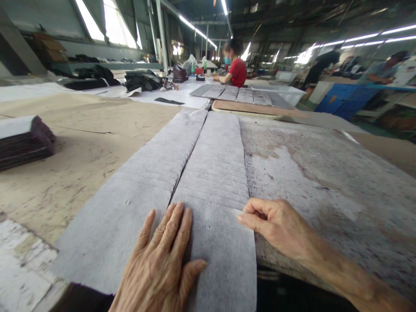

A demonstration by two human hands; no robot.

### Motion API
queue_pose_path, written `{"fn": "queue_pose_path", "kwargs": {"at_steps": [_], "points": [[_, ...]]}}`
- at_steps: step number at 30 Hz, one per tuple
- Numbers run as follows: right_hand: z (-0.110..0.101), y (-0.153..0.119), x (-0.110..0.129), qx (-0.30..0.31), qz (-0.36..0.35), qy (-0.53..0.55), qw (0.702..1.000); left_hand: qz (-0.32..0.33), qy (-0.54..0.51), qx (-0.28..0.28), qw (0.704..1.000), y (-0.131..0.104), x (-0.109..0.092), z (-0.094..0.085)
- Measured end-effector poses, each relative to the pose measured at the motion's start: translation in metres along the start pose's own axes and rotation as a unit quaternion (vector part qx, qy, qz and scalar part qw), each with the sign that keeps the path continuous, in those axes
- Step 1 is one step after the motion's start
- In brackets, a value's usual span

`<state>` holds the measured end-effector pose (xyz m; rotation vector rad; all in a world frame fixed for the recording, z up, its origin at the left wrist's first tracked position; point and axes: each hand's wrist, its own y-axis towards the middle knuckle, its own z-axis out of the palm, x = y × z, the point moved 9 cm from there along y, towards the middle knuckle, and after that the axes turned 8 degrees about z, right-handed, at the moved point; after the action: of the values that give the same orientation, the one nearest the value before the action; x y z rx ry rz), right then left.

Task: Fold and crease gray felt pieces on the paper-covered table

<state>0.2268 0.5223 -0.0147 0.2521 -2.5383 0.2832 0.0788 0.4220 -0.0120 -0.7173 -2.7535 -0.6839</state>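
Two rows of overlapping grey felt-like sheets run away from me along the table, with a narrow dark gap between them. My left hand (pixel 165 260) lies flat with fingers spread, over the gap and across the near sheets of the left row (pixel 107 234) and the right row (pixel 221 255). At the right row's outer edge, my right hand (pixel 276 225) has thumb and forefinger closed on the corner of the nearest grey sheet. The other sheets in both rows show only thin overlapped edges.
Brown paper (pixel 81 130) covers the left side, with a stack of pieces (pixel 26 141) on it. A stained board (pixel 308 182) lies to the right. Beyond are a panel with grey pieces (pixel 240 94), a clear bin (pixel 289 96) and a person in red (pixel 237 71).
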Motion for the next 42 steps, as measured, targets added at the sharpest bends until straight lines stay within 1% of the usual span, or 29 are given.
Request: {"fn": "queue_pose_path", "kwargs": {"at_steps": [1, 2, 3, 5, 6, 7, 9, 11, 14, 18, 21, 23, 25, 32, 37, 42], "points": [[-0.004, -0.002, 0.001, -0.036, -0.014, -0.03, 0.999, 0.003, 0.0, 0.0, 1.0, 0.0, -0.001, -0.001], [-0.009, -0.006, 0.004, -0.088, -0.039, -0.064, 0.993, 0.007, -0.002, 0.002, 1.0, 0.001, -0.002, -0.001], [-0.016, -0.012, 0.01, -0.15, -0.076, -0.097, 0.981, 0.009, -0.006, 0.006, 1.0, 0.001, -0.002, -0.002], [-0.023, -0.028, 0.026, -0.258, -0.177, -0.148, 0.938, 0.008, -0.026, 0.021, 0.999, 0.0, -0.002, -0.001], [-0.021, -0.035, 0.034, -0.286, -0.23, -0.164, 0.916, 0.003, -0.041, 0.032, 0.999, 0.0, -0.001, 0.0], [-0.017, -0.039, 0.041, -0.293, -0.277, -0.175, 0.898, -0.004, -0.058, 0.045, 0.997, 0.0, 0.001, 0.001], [-0.006, -0.039, 0.051, -0.273, -0.339, -0.187, 0.881, -0.027, -0.094, 0.072, 0.993, 0.001, 0.01, 0.003], [0.002, -0.032, 0.057, -0.242, -0.364, -0.189, 0.879, -0.063, -0.123, 0.095, 0.986, 0.002, 0.026, 0.008], [0.011, -0.014, 0.065, -0.197, -0.37, -0.18, 0.89, -0.108, -0.151, 0.121, 0.975, 0.007, 0.058, 0.018], [0.029, 0.012, 0.073, -0.1, -0.364, -0.192, 0.906, -0.106, -0.149, 0.144, 0.973, 0.018, 0.098, 0.036], [0.042, 0.023, 0.074, -0.028, -0.346, -0.225, 0.91, -0.121, -0.162, 0.172, 0.964, 0.021, 0.118, 0.052], [0.049, 0.026, 0.071, 0.006, -0.326, -0.246, 0.913, -0.129, -0.177, 0.179, 0.959, 0.021, 0.123, 0.059], [0.052, 0.027, 0.068, 0.019, -0.316, -0.259, 0.912, -0.129, -0.182, 0.17, 0.96, 0.02, 0.123, 0.061], [0.056, 0.029, 0.064, 0.0, -0.324, -0.27, 0.906, -0.123, -0.176, 0.139, 0.967, 0.021, 0.121, 0.062], [0.054, 0.028, 0.068, 0.007, -0.317, -0.27, 0.909, -0.137, -0.179, 0.163, 0.96, 0.02, 0.122, 0.063], [0.049, 0.025, 0.075, 0.041, -0.302, -0.269, 0.914, -0.137, -0.19, 0.17, 0.957, 0.02, 0.121, 0.06]]}}
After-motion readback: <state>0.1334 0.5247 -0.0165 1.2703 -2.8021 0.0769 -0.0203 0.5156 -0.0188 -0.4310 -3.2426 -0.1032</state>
